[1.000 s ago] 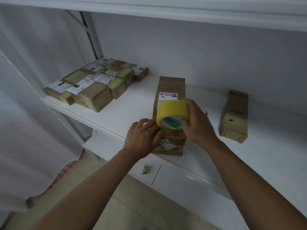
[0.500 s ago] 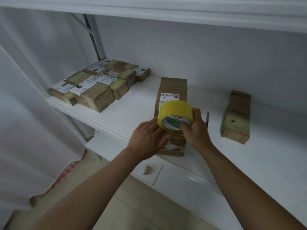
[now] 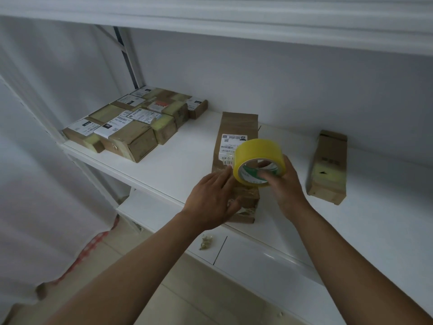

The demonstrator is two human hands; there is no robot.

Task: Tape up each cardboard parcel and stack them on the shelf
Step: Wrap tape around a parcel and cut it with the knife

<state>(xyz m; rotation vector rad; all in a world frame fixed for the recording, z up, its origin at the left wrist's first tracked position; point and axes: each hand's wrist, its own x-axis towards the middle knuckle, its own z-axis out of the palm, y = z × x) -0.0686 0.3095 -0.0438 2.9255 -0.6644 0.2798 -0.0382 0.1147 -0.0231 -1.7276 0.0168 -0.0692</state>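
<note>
A long brown cardboard parcel (image 3: 237, 127) with a white label lies on the white shelf (image 3: 187, 160), its near end at the shelf's front edge. My right hand (image 3: 284, 186) grips a yellow tape roll (image 3: 259, 158) above the parcel, fingers through its core. My left hand (image 3: 210, 200) lies flat on the parcel's near end, fingers straight and pressing down. A second brown parcel (image 3: 329, 167) lies to the right, apart from my hands.
Several taped parcels with labels form a stack (image 3: 131, 123) at the shelf's back left, beside a metal upright (image 3: 127, 57). Another shelf board (image 3: 234, 22) hangs overhead. A lower shelf (image 3: 257, 256) holds a small crumpled scrap (image 3: 206, 242). Tiled floor lies below.
My right hand has turned the tape roll and moved it slightly right. My left hand has flattened onto the parcel's near end.
</note>
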